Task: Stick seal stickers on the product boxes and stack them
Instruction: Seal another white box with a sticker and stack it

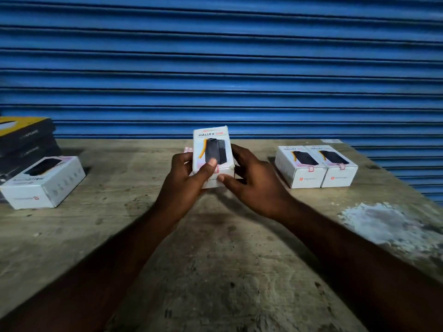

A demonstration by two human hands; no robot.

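Item: product box (211,144), white, printed "HALLEY 20K" with a picture of a dark device on its face; held at the middle of the bench (215,259), tilted with the printed face up toward the camera and the far end raised. Whether its near end touches the bench cannot be told. Left hand (189,178): grips the box from the left, thumb laid on the printed face, the other fingers (182,159) curled behind the left edge. Right hand (251,178): holds the right side, fingers (239,152) curled round the far right edge, thumb against the near end. Sticker sheet (188,149): a corner of red-and-white grid shows just behind the left hand. To the right, two sealed boxes (297,164) (338,164) of the same kind, lying flat and touching side by side, each with a red seal sticker (311,168) folded over its near top edge. To the left, one more white box (45,183), flat and turned at an angle. Beyond it, at the far left, a stack of dark boxes (26,140), the top one partly yellow. A white powdery patch (388,224) marks the bench at right. Behind: blue roller shutter (215,56).
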